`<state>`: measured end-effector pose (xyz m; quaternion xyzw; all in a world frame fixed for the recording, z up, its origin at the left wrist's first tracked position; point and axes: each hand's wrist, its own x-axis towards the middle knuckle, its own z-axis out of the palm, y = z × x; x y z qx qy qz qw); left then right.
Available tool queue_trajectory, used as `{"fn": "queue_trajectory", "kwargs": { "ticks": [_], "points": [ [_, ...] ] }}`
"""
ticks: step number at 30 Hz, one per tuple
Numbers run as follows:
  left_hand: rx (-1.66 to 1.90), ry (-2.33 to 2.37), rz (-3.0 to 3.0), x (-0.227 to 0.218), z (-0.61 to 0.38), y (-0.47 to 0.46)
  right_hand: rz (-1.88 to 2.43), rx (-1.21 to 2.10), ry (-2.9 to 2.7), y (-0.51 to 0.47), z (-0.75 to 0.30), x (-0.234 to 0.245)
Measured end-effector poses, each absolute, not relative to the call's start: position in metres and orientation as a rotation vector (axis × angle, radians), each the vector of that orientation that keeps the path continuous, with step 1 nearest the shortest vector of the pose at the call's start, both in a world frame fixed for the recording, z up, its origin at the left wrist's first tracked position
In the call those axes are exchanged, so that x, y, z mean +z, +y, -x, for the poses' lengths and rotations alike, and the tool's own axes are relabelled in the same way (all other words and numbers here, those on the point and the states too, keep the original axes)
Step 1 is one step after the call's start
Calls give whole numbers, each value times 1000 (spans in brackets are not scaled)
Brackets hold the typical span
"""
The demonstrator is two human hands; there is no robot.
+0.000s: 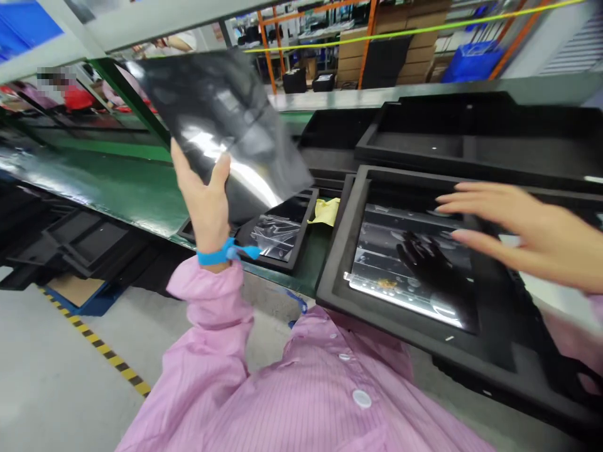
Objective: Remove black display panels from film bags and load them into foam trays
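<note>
My left hand is raised and grips the lower edge of a dark, glossy plastic sheet, which tilts up over the green conveyor belt. My right hand hovers flat, fingers spread, just above a shiny screen panel that lies in a black foam tray in front of me. Whether the fingers touch the panel is unclear. A blue wrist strap circles my left wrist above the pink sleeve.
A small black tray holding clear plastic bags sits beside a yellow cloth. More black foam trays are stacked behind. Black trays lie under the belt at left, near yellow-black floor tape. Other people work at far left.
</note>
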<state>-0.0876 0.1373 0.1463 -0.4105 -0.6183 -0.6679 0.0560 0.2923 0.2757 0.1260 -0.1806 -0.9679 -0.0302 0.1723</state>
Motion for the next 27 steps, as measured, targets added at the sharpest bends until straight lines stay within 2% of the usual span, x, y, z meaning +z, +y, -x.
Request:
{"fn": "queue_trajectory", "kwargs": {
  "ticks": [3, 7, 10, 14, 19, 23, 27],
  "points": [
    [-1416, -2029, 1398, 133, 111, 141, 175, -104, -2846, 269, -270, 110],
    [-514, -2431, 1708, 84, 99, 158, -176, 51, -2945, 254, -235, 104],
    [-221, -2559, 1718, 43, 81, 170, -299, 256, -3018, 246, -213, 108],
    [-190, -2610, 1650, 3, 65, 183, -209, 451, -3223, 238, -194, 123],
    [-366, -2707, 1598, -20, 57, 197, -116, 587, -3434, 234, -204, 149],
    [-697, -2674, 1675, -3, 52, 205, -16, 674, -3438, 232, -220, 149],
    [-1126, -2402, 1869, 44, 36, 193, 23, 509, -3561, 225, -207, 144]
  ]
}}
